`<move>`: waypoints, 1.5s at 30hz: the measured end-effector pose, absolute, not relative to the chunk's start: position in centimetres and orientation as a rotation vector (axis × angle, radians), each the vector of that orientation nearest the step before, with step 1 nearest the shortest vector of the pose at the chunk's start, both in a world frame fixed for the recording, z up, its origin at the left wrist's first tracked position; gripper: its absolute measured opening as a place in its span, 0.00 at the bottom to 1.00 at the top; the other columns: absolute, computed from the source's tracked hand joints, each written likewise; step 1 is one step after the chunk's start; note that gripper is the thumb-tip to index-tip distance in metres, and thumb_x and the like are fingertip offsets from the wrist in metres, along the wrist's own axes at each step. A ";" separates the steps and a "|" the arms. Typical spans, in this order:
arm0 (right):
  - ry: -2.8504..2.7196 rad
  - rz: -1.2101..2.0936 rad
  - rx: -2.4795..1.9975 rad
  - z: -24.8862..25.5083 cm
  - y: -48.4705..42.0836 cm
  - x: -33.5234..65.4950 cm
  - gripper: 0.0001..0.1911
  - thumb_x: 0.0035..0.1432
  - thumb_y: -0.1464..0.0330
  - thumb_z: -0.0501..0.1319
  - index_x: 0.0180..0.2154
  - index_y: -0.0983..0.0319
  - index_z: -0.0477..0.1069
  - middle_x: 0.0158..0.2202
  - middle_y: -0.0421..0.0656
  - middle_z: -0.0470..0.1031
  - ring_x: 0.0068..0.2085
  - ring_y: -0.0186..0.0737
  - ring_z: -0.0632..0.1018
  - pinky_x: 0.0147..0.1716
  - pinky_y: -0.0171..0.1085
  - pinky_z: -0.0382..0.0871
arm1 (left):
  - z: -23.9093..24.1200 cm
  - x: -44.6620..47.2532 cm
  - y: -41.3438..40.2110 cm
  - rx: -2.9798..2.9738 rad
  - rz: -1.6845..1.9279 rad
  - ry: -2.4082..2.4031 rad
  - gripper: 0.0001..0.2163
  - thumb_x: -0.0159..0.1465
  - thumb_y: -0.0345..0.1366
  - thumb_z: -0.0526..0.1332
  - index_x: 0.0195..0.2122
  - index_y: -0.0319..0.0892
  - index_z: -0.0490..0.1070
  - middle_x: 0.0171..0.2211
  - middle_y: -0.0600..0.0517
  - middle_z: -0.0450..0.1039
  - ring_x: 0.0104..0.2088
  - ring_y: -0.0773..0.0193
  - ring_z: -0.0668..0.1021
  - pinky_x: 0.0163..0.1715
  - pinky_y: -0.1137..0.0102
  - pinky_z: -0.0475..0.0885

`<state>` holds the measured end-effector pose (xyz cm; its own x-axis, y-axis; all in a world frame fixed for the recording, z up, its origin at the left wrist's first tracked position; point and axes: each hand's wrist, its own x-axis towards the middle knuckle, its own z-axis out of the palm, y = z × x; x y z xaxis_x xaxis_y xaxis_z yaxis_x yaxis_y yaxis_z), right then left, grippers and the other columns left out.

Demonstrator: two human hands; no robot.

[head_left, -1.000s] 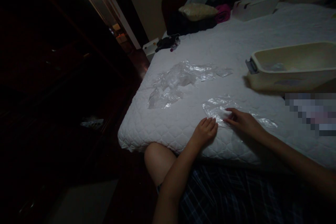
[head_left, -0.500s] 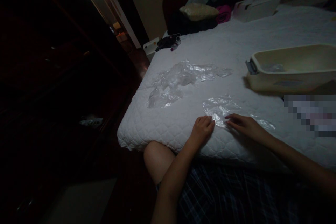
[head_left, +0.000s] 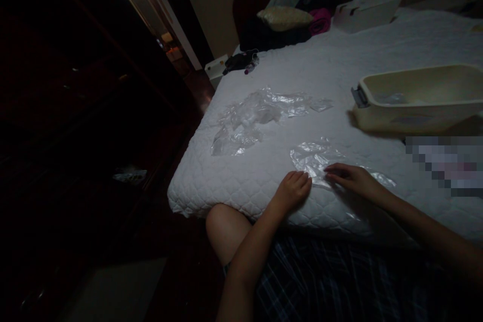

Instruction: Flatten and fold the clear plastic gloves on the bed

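A clear plastic bag [head_left: 315, 157] lies flat on the white quilted mattress [head_left: 234, 181] near its front edge. My left hand [head_left: 292, 190] rests palm down at the bag's near left corner, fingers together and stretched flat. My right hand [head_left: 352, 179] lies on the bag's near edge with fingers extended and pressing the film. Neither hand grips anything. Further back on the mattress sits a loose heap of several more clear plastic bags [head_left: 256, 116].
A cream plastic tub [head_left: 415, 98] stands on the bed to the right. Dark clothes, a pink item and a pillow [head_left: 284, 17] are piled at the head end beside a white box [head_left: 366, 10]. The floor and wardrobe to the left are dark.
My right hand has slid slightly back toward me along the bag and then settled. The left hand has barely shifted. The bag stays flat.
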<state>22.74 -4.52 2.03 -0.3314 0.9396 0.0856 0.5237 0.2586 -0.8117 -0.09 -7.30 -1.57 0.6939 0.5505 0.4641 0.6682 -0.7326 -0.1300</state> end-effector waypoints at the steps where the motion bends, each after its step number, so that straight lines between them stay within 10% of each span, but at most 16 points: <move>1: -1.967 0.911 -1.330 1.9 -4.4 22.8 0.18 0.53 0.54 0.59 0.39 0.59 0.75 0.38 0.47 0.80 0.39 0.48 0.79 0.40 0.46 0.73 | -1.6 -0.1 -7.3 -2.619 -0.572 -0.969 0.12 0.68 0.30 0.52 0.48 0.35 0.69 0.49 0.43 0.74 0.50 0.60 0.75 0.51 0.63 0.70; 45: -2.408 0.149 -1.086 1.4 -9.5 27.5 0.16 0.60 0.66 0.52 0.45 0.57 0.75 0.44 0.49 0.77 0.42 0.48 0.77 0.40 0.47 0.72 | -1.7 1.9 -8.3 -2.668 -0.626 -1.048 0.11 0.68 0.34 0.53 0.48 0.40 0.71 0.53 0.44 0.72 0.55 0.57 0.72 0.49 0.61 0.70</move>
<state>27.53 -9.48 1.43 -0.5630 0.7287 0.3899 0.6752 0.6776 -0.2914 1.88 -8.27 -1.67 0.6578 0.5985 0.4572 0.6864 -0.7263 -0.0368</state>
